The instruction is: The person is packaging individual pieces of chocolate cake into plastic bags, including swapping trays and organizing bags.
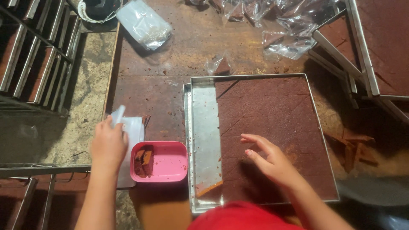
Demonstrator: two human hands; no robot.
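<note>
Head view: right hand [272, 159] hovers over cut brown cake in metal tray [200, 127], fingers spread, empty. Left hand [108, 142], left of tray, grips white plastic bags [132, 132]. Lift one slice cleanly along its cuts.

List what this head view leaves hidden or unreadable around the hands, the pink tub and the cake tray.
- Left hand: its palm side and grip on the white plastic sheets are hidden by the hand itself; the raised sheet is motion-blurred.
- Metal tray: near edge hidden by a red garment.
- Pink tub: cake pieces too small to count.
</note>
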